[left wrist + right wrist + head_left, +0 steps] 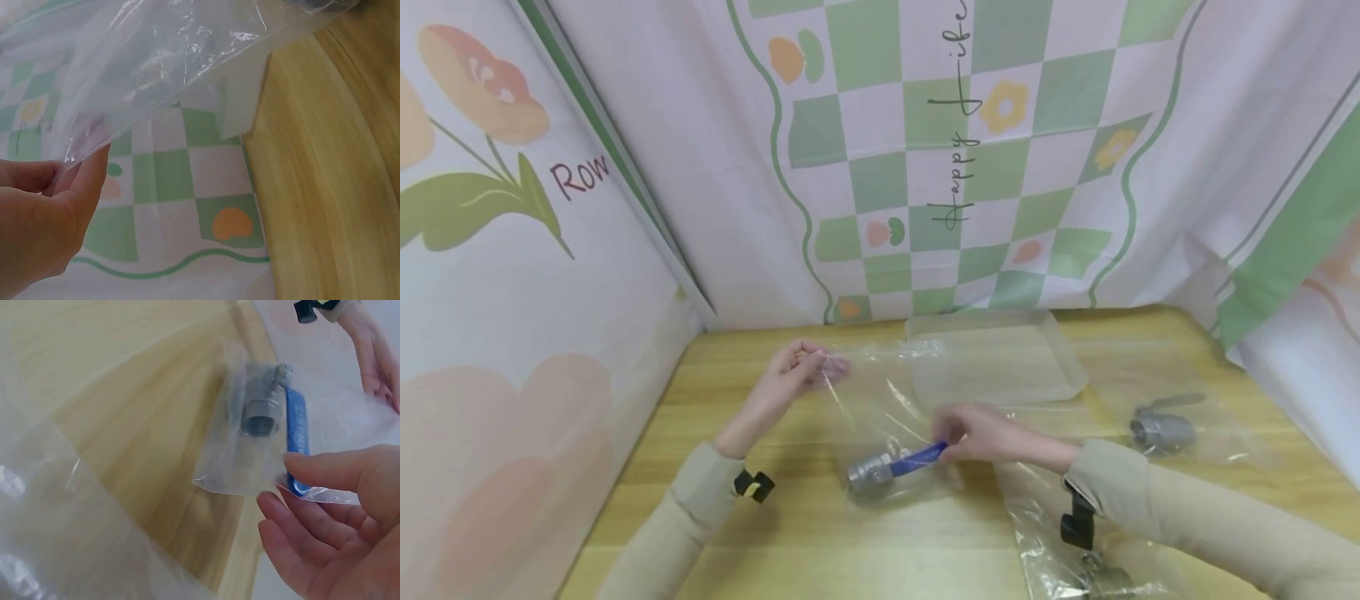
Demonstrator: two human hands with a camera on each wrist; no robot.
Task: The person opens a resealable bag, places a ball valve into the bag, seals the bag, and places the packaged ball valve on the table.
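Note:
My left hand pinches an upper corner of a clear plastic bag; the left wrist view shows the film stretching away from thumb and fingers. Low in this bag lies a metal ball valve with a blue lever handle. My right hand, blurred in the head view, grips the handle's far end. In the right wrist view its thumb lies on the blue handle, fingers underneath, with bag film around the valve body.
A shallow translucent tray stands at the back of the wooden table. To the right lies a bagged valve with a grey handle. Another bagged metal part is near the front edge, partly under the right forearm. Printed curtains surround the table.

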